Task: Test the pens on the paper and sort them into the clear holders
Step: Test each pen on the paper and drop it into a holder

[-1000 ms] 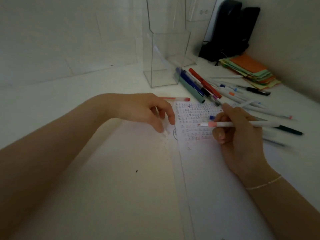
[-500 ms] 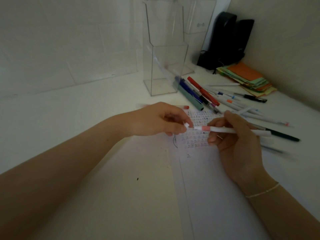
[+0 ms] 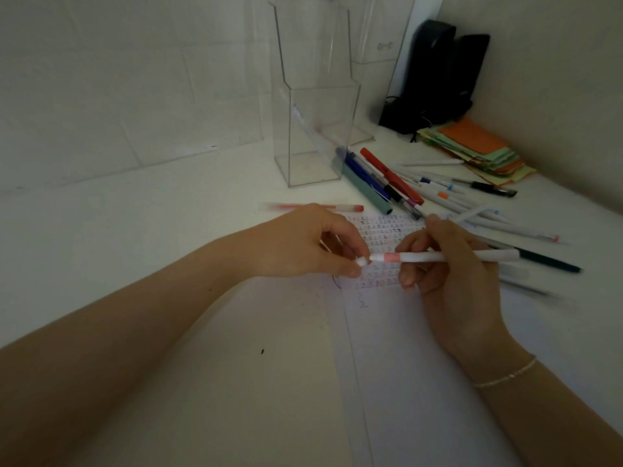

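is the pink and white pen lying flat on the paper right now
No, the right hand holds the pink and white pen up above the paper while the left hand pinches its tip.

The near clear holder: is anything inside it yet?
Inside the near clear holder one pale pen leans slantwise against its wall. The rest of the floor looks bare. The pen's colour is hard to tell through the plastic. Nothing covers the holder's inside.

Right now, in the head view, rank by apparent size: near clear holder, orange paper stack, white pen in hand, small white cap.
1. Near clear holder
2. Orange paper stack
3. White pen, closer to the camera, so unsure against the stack
4. Small white cap
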A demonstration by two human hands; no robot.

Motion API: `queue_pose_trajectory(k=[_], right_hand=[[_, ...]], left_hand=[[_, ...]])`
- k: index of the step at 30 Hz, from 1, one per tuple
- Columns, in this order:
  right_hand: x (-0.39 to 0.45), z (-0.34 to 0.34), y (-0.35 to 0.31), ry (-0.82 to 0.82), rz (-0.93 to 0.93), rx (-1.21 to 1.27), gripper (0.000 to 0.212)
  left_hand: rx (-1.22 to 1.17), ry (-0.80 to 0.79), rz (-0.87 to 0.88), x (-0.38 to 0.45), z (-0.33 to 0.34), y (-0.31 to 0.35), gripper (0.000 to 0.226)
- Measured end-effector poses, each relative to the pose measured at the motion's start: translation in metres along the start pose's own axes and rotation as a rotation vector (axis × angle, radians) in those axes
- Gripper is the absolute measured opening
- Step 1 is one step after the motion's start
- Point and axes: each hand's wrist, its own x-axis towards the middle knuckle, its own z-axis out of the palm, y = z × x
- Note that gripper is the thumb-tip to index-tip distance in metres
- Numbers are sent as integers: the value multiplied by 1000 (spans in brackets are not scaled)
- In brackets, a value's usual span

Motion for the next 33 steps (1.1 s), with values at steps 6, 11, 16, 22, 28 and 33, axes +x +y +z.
queue_pose_trajectory(k=[6,11,16,22,28,33], right_hand=[[0,-1,-5,52,1,56,41],[-2,2,-5,6,-27,21,44],[-1,0,-3,17,-35,-21,43],[-1,2,-5,42,-38,-25,29],[0,0,-6,73,-28,10,36],[0,3,-2,-8,34,-117,24]], left_hand=[[-620,35,-210,2,0,2,22],[-818,66,-354,2,2,3,10],[-793,25,-355,1,3,6,7],[-804,-41,-348,0,5,7,5],[-820,-30,-349,0,7,7,7],[-741,-49,-353,0,10,9,10]])
